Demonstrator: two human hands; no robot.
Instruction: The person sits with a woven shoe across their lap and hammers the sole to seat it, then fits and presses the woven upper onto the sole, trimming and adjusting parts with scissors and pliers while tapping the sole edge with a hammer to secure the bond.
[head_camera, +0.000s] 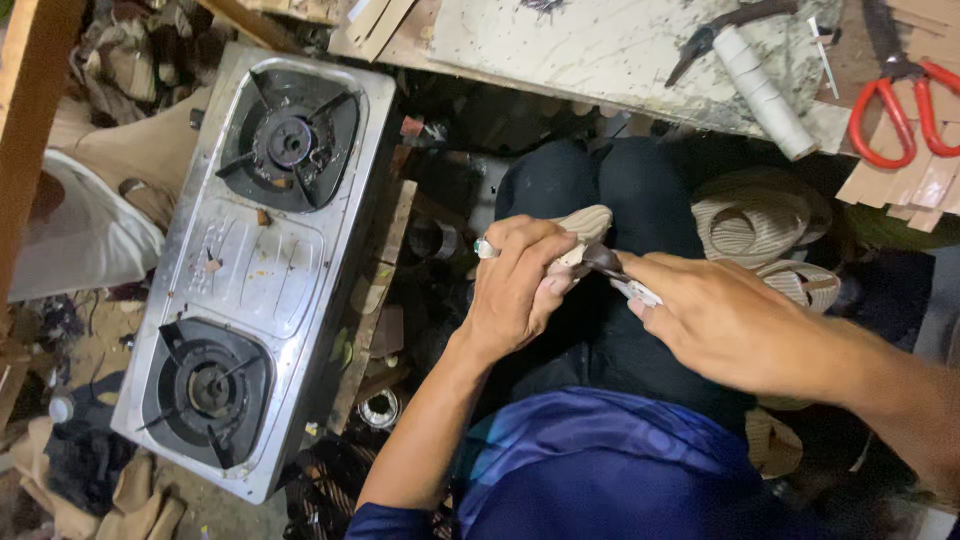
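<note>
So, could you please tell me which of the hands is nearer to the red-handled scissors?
Right. The right hand lies below-left of the red-handled scissors; the left hand is farther left, gripping the beige sole.

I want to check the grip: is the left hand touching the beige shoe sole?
Touching. The head view shows the left hand with its fingers wrapped around the beige shoe sole.

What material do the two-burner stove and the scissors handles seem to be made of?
The two-burner stove looks like stainless steel: its silvery, brushed top reflects light, though it is stained. Its burner grates look like dark cast metal. The scissors handles seem to be glossy red plastic, or perhaps a plastic coating.
</note>
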